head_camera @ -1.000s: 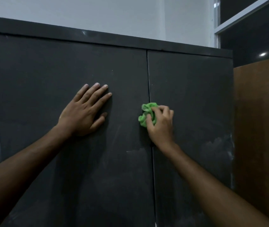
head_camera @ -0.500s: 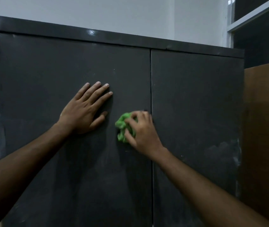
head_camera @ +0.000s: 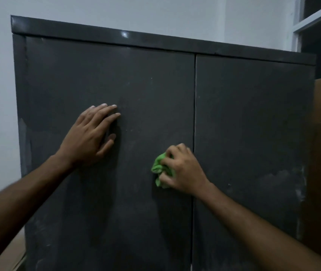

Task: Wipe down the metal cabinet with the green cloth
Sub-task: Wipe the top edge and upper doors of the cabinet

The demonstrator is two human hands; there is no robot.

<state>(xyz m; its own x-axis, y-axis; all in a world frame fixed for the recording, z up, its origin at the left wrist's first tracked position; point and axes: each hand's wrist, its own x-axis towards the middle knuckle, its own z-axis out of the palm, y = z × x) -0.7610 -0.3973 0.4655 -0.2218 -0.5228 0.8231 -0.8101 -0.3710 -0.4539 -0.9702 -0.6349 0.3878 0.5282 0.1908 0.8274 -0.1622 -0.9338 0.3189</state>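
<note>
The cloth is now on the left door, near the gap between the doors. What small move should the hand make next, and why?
Probably slide the green cloth, gripped by the right hand, downward on the left door: pale smears show there, and the left hand, flat on the door, blocks the way leftward.

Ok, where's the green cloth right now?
In the head view, the green cloth is bunched in the right hand, against the cabinet's left door, just left of the centre seam.

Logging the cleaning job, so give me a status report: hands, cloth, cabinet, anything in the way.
Left hand flat on left door. Right hand grips bunched green cloth against metal cabinet, just left of the door seam. Pale smudges at lower right edge. Nothing blocking.
</note>
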